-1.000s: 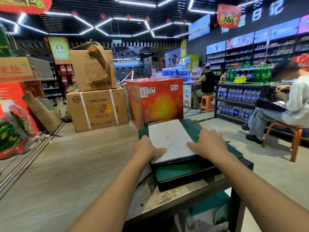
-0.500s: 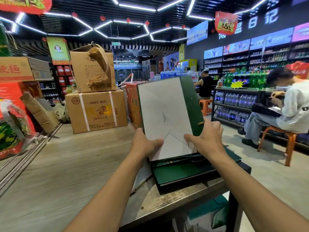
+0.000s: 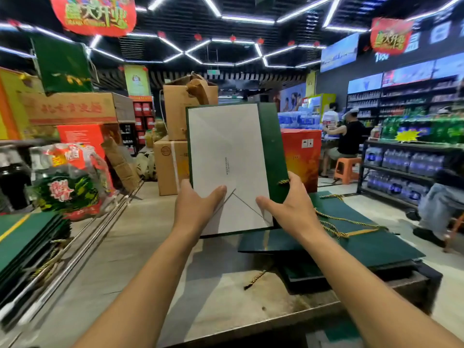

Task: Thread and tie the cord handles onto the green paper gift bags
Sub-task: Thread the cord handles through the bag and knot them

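A flattened green paper gift bag [image 3: 227, 156] stands upright in front of me, its white bottom panel facing me. My left hand [image 3: 194, 204] grips its lower left edge, thumb across the white panel. My right hand [image 3: 291, 204] grips the lower right edge, thumb on the panel, fingers behind. A short gold-and-green cord [image 3: 283, 182] pokes out by my right fingers. More flat green bags [image 3: 364, 244] lie stacked on the table to the right, with gold cord handles [image 3: 339, 222] lying on them. A loose cord [image 3: 256, 276] lies on the table.
The wooden table [image 3: 140, 247] runs ahead and left. A second pile of flat green bags [image 3: 27, 244] sits at the far left, beside metal rails [image 3: 82, 249]. Cardboard boxes [image 3: 173, 159] and a red box [image 3: 301, 156] stand behind. People sit on stools at the right.
The bag went from lying on the stack to standing upright and has been lifted clear of the pile. My view has swung left, showing the left pile of bags.
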Demonstrator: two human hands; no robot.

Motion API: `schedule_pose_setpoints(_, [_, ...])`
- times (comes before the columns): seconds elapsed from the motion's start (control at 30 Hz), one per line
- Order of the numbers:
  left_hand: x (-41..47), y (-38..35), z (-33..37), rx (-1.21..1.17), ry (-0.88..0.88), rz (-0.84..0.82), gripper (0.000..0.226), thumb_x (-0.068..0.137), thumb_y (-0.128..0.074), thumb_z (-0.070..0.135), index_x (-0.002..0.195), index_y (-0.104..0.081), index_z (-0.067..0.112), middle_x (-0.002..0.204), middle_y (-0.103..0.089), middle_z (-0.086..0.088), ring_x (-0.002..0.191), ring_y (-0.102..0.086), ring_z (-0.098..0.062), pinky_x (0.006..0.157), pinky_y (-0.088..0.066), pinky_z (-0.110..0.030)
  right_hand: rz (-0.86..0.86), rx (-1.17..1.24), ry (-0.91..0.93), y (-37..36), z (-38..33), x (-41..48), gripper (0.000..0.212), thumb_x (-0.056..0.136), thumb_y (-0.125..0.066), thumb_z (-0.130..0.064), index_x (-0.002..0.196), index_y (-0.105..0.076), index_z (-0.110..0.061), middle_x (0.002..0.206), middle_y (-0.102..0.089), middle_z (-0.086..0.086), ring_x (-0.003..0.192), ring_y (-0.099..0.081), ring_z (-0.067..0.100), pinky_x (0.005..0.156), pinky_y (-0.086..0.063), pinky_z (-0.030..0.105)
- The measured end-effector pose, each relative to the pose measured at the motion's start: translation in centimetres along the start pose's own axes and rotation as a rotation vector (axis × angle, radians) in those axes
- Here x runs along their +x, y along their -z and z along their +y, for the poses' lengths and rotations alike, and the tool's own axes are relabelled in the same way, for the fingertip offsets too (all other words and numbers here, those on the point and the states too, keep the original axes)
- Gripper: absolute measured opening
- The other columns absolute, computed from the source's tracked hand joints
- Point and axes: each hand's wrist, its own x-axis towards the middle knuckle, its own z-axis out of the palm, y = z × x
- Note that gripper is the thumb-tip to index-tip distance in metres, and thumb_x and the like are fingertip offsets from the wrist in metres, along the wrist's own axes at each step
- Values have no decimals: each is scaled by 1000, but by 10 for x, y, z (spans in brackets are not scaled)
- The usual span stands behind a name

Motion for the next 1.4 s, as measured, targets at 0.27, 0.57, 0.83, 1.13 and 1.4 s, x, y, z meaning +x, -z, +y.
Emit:
schedule_pose_setpoints(0.27, [0, 108, -38, 20, 106, 100, 38, 81, -84, 31, 111, -62, 25, 98, -70, 13, 87, -66, -1, 70, -50, -19, -236, 64, -31, -84, -30, -14, 60, 92, -73, -42, 142, -48, -20, 118, -55, -7, 108, -53, 8, 90, -44, 24])
schedule_pose_setpoints(0.57, [-11, 178, -82, 72, 301, 125, 39, 82, -83, 14, 118, -68, 12, 106, -75, -4, 88, -71, -16, 73, -56, -27, -482, -70, -31, -143, -34, -20, 20, 96, -64, -14, 79, -71, -18, 72, -66, -4, 66, -58, 10, 61, -46, 24])
schedule_pose_setpoints(0.83, [-19, 193, -101, 591, 565, -10, 104, 88, -75, 44, 156, -11, -2, 155, -38, -20, 136, -45, -37, 101, -43, -40, -642, -347, 86, -163, -26, -29, 24, 96, -64, -20, 74, -75, -19, 73, -69, -11, 71, -62, 4, 67, -46, 22])
schedule_pose_setpoints(1.13, [-31, 166, -109, 1291, 312, -133, 54, 99, -51, 45, 141, -43, 12, 147, -41, -14, 134, -39, -33, 107, -38, -44, -702, -332, 143, -172, -21, -25, 12, 99, -66, -31, 95, -75, -24, 91, -69, -9, 86, -63, 11, 75, -51, 26])
schedule_pose_setpoints(1.4, [-1, 115, -104, 445, 47, -490, 58, 83, -82, 26, 135, -56, 22, 113, -69, 7, 89, -64, -6, 84, -54, -23, -728, -150, 127, -177, -21, -20, 14, 92, -75, -23, 94, -61, -26, 82, -69, -2, 70, -60, 9, 68, -49, 27])
